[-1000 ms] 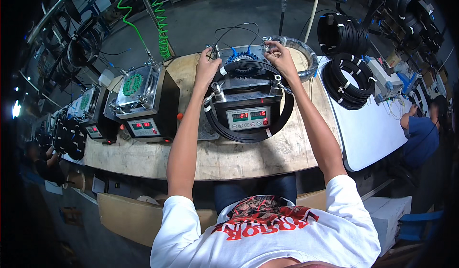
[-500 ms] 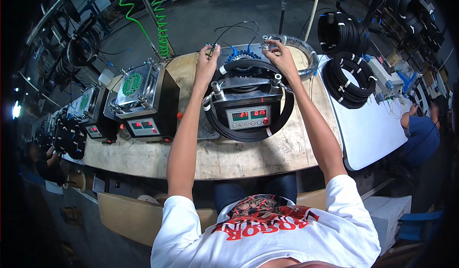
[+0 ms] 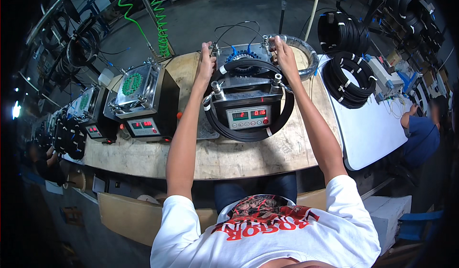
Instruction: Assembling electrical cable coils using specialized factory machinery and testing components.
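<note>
A polishing machine (image 3: 248, 98) with a metal top plate and a red-lit display stands before me. A coil of black cable (image 3: 224, 133) hangs around its front, and blue-ended connectors (image 3: 243, 55) ring the fixture on top. At the far left corner, my left hand (image 3: 205, 65) is closed against the plate's side, next to a clamp post. My right hand (image 3: 285, 60) is closed at the far right corner, beside the metal clamp post (image 3: 265, 41). What the fingers press on at each corner is mostly hidden. Two front clamp posts (image 3: 217, 90) stand nearer me.
To the left are two similar machines (image 3: 143, 103) with green connector fixtures. A wrapped ring (image 3: 311, 57) lies behind my right hand. Black cable coils (image 3: 349, 79) rest on the white table (image 3: 366, 139) at right, where another person (image 3: 420, 129) sits. Green coiled hoses (image 3: 160, 24) hang behind.
Both hands have slid slightly down and outward from the tops of the far clamp posts to the plate's sides. The display's red digits have changed.
</note>
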Available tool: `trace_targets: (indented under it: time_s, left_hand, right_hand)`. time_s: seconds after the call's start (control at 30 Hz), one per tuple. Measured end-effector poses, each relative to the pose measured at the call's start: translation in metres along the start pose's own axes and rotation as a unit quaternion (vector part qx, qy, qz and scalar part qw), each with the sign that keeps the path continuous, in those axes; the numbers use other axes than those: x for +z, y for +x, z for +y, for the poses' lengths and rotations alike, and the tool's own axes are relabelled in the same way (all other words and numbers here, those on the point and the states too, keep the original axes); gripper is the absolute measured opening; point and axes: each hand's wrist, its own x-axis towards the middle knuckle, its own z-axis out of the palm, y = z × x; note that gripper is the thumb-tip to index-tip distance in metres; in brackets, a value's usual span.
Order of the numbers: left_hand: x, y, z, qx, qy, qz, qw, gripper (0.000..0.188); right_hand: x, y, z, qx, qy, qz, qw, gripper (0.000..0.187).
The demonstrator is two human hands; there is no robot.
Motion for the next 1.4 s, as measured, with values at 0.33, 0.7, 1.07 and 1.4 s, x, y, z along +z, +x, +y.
trace_targets:
  time_s: [0.33, 0.7, 1.07, 1.4]
  left_hand:
    - [0.003, 0.003, -0.004, -0.015, 0.002, 0.035, 0.999, 0.070]
    - [0.013, -0.002, 0.003, 0.013, -0.046, 0.050, 0.998, 0.079]
    - [0.003, -0.005, 0.007, -0.012, 0.070, 0.040, 0.997, 0.091]
    - [0.008, -0.005, 0.006, 0.000, 0.065, 0.027, 0.998, 0.095]
  right_hand:
    - [-0.003, 0.002, 0.005, -0.007, -0.012, -0.010, 1.000, 0.055]
    - [-0.006, 0.003, 0.009, 0.004, 0.009, 0.005, 1.000, 0.061]
    - [-0.004, -0.005, -0.010, 0.049, -0.005, -0.054, 0.997, 0.071]
    - [-0.004, 0.005, 0.011, 0.019, -0.019, -0.042, 0.999, 0.071]
